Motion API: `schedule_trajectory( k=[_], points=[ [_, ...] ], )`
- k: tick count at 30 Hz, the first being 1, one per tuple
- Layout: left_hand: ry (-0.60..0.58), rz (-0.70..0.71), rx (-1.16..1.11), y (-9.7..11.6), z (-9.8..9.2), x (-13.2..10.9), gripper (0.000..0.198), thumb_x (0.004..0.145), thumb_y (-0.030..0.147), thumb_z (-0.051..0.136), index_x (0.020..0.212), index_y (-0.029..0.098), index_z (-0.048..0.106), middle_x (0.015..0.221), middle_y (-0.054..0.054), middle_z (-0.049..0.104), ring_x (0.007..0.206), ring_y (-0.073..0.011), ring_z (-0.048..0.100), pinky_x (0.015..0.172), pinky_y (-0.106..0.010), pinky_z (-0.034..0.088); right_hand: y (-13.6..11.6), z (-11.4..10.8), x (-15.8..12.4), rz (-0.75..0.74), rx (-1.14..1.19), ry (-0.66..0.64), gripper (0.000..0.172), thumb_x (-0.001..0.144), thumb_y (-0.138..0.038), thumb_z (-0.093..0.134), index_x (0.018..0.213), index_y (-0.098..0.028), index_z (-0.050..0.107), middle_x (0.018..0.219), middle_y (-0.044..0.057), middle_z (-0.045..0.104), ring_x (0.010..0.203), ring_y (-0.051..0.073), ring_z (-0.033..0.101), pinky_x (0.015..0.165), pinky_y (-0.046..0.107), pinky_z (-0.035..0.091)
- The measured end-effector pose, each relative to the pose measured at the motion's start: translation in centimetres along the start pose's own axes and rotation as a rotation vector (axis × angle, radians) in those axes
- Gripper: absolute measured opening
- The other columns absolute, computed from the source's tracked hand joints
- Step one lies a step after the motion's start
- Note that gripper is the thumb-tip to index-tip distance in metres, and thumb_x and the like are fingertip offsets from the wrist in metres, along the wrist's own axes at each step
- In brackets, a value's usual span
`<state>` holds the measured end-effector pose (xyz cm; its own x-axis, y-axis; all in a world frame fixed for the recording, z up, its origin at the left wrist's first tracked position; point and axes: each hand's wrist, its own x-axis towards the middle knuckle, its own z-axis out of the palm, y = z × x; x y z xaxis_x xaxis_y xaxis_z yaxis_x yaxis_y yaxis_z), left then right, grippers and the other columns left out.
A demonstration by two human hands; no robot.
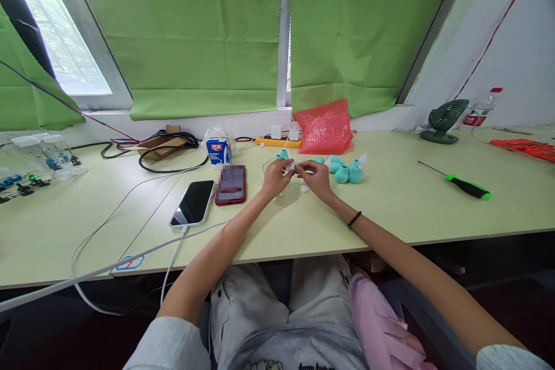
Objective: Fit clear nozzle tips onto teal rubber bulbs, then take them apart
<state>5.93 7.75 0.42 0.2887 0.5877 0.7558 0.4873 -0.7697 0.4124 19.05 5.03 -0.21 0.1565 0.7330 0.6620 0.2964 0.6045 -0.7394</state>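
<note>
Both hands meet over the middle of the pale green table (411,208). The left hand (274,178) and the right hand (318,178) pinch a small white piece (291,167) between their fingertips, each grip clenched on one end of it, just above the tabletop. Another white bit (304,189) lies on the table just below the right hand. A cluster of teal pieces (347,172) stands just beside the right hand, in front of a red bubble-wrap bag (327,127). Left of the hands lie a red phone (232,185) and a black phone (193,202) on a white cable. A green-handled screwdriver (466,186) lies well apart to the right.
</note>
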Motion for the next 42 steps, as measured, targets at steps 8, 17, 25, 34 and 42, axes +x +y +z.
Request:
schedule_trajectory(
  k=[8, 17, 25, 34, 42],
  points=[
    [0.08, 0.0, 0.098, 0.5, -1.0, 0.4, 0.051, 0.069, 0.016, 0.056, 0.118, 0.019, 0.044, 0.096, -0.005, 0.059, 0.087, -0.0176, 0.054, 0.072, -0.029, 0.048, -0.5, 0.1, -0.1, -0.09, -0.108, 0.098, 0.024, 0.074, -0.039, 0.053, 0.074, -0.016, 0.058, 0.076, 0.004, 0.057, 0.061, 0.013, 0.058, 0.05, 0.025, 0.052],
    [-0.029, -0.119, 0.239, -1.5, -0.9, 0.3, 0.063, 0.069, 0.007, 0.048, 0.128, 0.016, 0.028, 0.127, -0.015, 0.038, 0.118, -0.0277, 0.034, 0.094, -0.043, 0.033, -0.7, 0.2, -0.4, -0.163, -0.203, 0.09, 0.022, 0.077, -0.039, 0.048, 0.075, -0.018, 0.054, 0.08, 0.003, 0.055, 0.064, 0.012, 0.057, 0.049, 0.023, 0.05],
    [-0.184, -0.151, 0.231, -2.3, -0.2, 0.0, 0.067, 0.074, 0.016, 0.05, 0.132, 0.012, 0.016, 0.13, -0.021, 0.035, 0.122, -0.0295, 0.03, 0.094, -0.045, 0.029, -1.2, 0.1, -0.5, -0.204, -0.222, 0.073, 0.019, 0.077, -0.035, 0.049, 0.073, -0.017, 0.055, 0.081, 0.004, 0.055, 0.064, 0.011, 0.055, 0.048, 0.021, 0.049],
    [-0.303, -0.199, 0.317, -2.6, -0.3, 0.1, 0.049, 0.083, 0.033, 0.038, 0.131, 0.033, 0.026, 0.139, -0.012, 0.022, 0.124, -0.0396, 0.021, 0.088, -0.059, 0.025, -0.8, 0.2, -0.4, -0.209, -0.234, 0.07, 0.019, 0.077, -0.035, 0.049, 0.073, -0.018, 0.054, 0.081, 0.003, 0.055, 0.062, 0.011, 0.056, 0.049, 0.022, 0.05],
    [-0.342, -0.24, 0.378, -3.1, 0.6, -0.1, 0.05, 0.083, 0.037, 0.037, 0.131, 0.031, 0.026, 0.136, -0.014, 0.028, 0.119, -0.0397, 0.026, 0.086, -0.064, 0.021, -0.7, 0.3, -0.4, -0.218, -0.238, 0.07, 0.018, 0.077, -0.035, 0.049, 0.071, -0.018, 0.054, 0.079, 0.003, 0.054, 0.062, 0.011, 0.055, 0.05, 0.022, 0.05]
  ],
)
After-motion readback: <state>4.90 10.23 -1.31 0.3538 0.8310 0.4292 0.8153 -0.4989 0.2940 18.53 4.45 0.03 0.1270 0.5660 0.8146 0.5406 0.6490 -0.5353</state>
